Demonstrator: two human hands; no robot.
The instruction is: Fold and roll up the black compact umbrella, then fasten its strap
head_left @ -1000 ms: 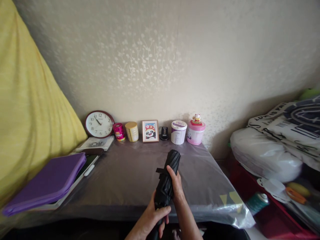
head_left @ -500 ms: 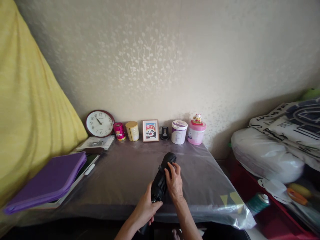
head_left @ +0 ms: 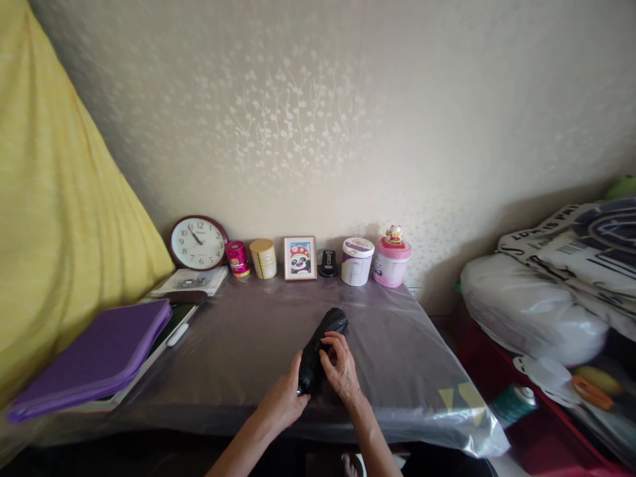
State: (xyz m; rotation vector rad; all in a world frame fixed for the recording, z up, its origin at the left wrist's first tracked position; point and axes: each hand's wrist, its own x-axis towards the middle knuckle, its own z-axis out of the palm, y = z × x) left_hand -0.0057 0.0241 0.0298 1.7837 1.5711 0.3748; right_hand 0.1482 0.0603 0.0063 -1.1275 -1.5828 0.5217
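Note:
A folded black umbrella (head_left: pixel 328 326) is held at a slant over the front half of the table, its far end pointing away and to the right. My left hand (head_left: pixel 287 393) is closed around its near end, with the fingers partly hidden beneath it. My right hand (head_left: pixel 340 371) is at the right side of the umbrella's middle, thumb and fingertips bent in a pinch on the black fabric. Whether a strap lies between those fingertips is too dark to tell.
Along the wall stand a clock (head_left: pixel 197 244), a pink tin (head_left: pixel 238 259), a yellow can (head_left: pixel 263 259), a framed panda picture (head_left: pixel 300 258) and two tubs (head_left: pixel 356 262). A purple folder (head_left: pixel 94 358) lies left; a red bin (head_left: pixel 541 424) stands right.
My right hand has slid down the umbrella toward its middle, its fingers now pinching. My left hand has shifted slightly up and left, and the umbrella has turned a little.

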